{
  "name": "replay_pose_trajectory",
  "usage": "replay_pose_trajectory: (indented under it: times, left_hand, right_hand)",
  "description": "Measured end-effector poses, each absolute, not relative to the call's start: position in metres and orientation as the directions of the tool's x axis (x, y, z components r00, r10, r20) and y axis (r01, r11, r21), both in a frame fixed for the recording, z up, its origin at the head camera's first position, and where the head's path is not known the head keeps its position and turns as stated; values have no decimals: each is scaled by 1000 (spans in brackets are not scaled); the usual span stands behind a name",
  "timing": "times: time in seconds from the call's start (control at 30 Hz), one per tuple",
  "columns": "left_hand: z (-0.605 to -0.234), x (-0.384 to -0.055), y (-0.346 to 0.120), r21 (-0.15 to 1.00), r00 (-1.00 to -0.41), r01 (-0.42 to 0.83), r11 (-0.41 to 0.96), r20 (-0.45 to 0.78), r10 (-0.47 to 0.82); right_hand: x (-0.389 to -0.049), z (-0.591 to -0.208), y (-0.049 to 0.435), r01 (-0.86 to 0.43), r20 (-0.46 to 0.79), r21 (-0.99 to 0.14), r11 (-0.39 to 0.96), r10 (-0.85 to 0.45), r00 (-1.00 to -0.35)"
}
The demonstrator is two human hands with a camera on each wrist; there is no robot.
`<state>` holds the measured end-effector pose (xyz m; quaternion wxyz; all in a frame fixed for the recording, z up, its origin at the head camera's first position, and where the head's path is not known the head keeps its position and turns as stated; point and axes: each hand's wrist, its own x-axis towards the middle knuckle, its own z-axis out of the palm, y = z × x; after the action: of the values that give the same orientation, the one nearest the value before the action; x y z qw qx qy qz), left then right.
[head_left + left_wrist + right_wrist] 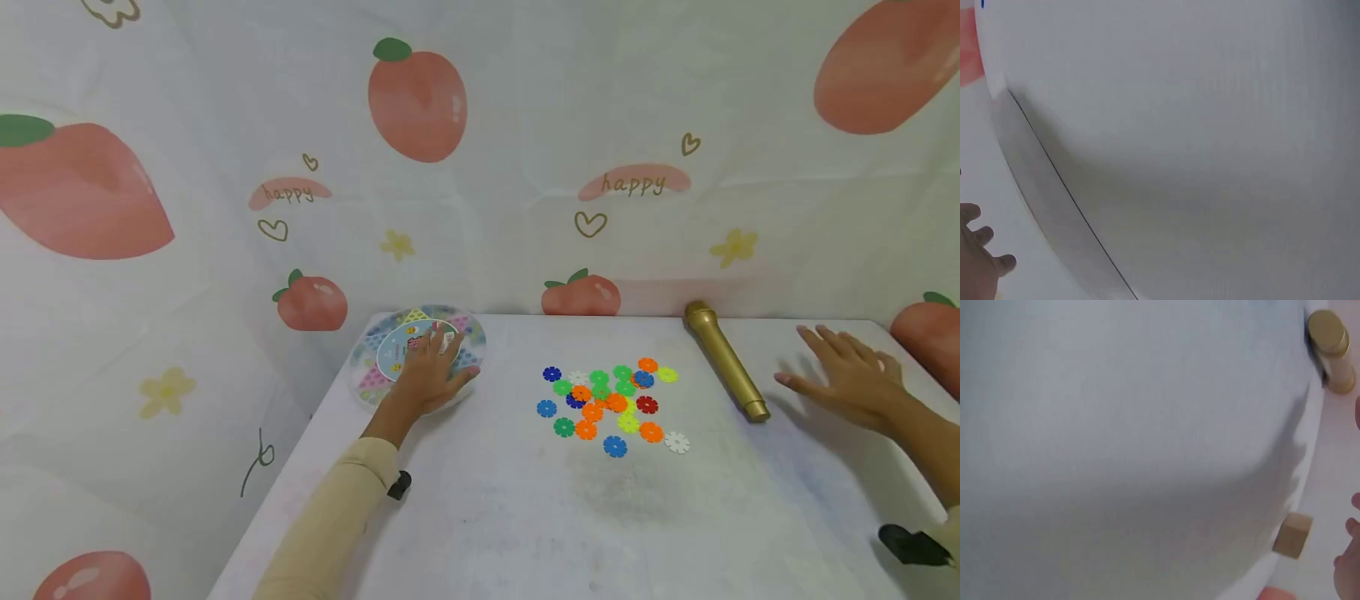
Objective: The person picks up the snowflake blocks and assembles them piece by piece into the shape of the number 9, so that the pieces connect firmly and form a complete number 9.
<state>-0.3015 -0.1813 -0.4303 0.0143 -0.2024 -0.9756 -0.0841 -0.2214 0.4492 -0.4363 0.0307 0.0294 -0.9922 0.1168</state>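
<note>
Left hand (433,371), fingers spread, over the round, multicoloured, star-patterned board (392,354), far-left on the white worktop (487,500); right hand (855,379) released. Light, even fingertip pressure should suit best.

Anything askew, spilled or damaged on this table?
No damage visible. Notched discs lie scattered on the table, some overlapping, like a small spill. The gold microphone beside them lies diagonally, its head by the far edge. What shows of the round patterned board under the left hand looks fine.
</note>
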Motion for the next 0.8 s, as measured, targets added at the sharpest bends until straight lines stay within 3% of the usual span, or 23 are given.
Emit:
replay_pose_trajectory:
  times: [0.13,0.23,0.47,0.7,0.8]
  left_hand:
    - [-433,-294,-164,181,-865,499,848,159,475]
    - [-433,-285,-148,285,-842,539,793,175,510]
    - [-433,-262,-108,609,-858,422,672,30,512]
    - [-441,-246,-79,744,-874,386,545,106,474]
    - [-445,-242,-70,772,-891,363,521,123,438]
  right_hand:
    - [-219,-433,432,-134,145,-239,962,-102,-984]
    - [-217,-430,416,-191,197,-258,947,-142,-970]
    - [-211,-422,374,-264,222,-311,913,-201,-954]
    - [-204,-417,333,-271,136,-377,886,-237,-962]
    - [-201,-417,320,-258,76,-456,852,-251,-965]
